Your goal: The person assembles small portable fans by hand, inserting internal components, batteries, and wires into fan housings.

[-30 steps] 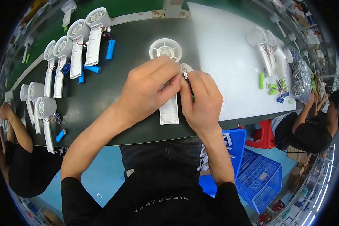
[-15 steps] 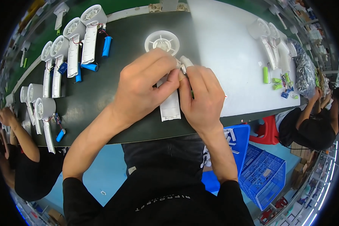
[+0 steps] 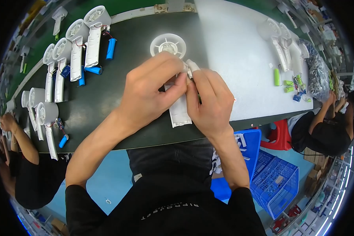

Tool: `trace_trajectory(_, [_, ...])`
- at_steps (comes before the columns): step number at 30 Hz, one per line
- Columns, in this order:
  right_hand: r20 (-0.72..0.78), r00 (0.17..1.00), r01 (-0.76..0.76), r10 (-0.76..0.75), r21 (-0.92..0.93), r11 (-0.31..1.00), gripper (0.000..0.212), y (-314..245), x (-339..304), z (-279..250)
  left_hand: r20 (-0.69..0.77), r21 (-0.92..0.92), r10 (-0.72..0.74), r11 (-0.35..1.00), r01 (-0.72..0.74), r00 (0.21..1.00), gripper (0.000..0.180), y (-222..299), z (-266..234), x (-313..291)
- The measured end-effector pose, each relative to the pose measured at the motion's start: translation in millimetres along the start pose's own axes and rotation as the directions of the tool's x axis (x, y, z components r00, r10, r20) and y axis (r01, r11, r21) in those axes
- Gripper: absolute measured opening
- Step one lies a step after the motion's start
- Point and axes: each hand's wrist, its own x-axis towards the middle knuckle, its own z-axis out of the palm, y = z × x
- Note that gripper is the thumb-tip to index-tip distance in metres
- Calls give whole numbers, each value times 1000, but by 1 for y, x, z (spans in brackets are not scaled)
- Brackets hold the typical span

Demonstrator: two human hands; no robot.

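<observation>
A white handheld-fan housing lies on the dark table in front of me, its round head away from me and its handle toward me. Over the junction of head and handle, my left hand is closed, thumb and index finger pinched together. Close against it, my right hand pinches too, with a white cover on one fingertip. Between the two sets of fingertips shows a small white part. My fingers hide most of it and the upper handle.
Several white fan housings with blue batteries stand at the left. On the pale sheet at right are more housings, green batteries and a clear plastic bag. Blue crates sit below right. People work at both sides.
The housing has turned slightly: its handle end has shifted a little right and its head slightly left. Both hands keep nearly the same place and pinch.
</observation>
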Motion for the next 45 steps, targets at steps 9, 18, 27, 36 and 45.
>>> trace_trajectory(9, [82,970,-236,227,114,965,15,-6,4,-8,202,220,-101,974,55,974,57,-12,-44,33])
trace_trajectory(18, [100,919,-390,381,96,916,29,29,21,-47,329,315,-301,929,197,895,51,-88,-97,124])
trace_trajectory(27, [-137,864,-494,485,-417,763,22,112,46,-123,152,547,-440,783,295,885,67,-299,-154,215])
trace_trajectory(36, [-35,853,-451,520,-550,703,42,168,63,-133,-120,676,-400,638,370,909,46,-286,-157,185])
trace_trajectory(45, [92,772,-591,629,-259,764,38,8,22,-68,396,213,-491,871,442,776,54,22,-28,93])
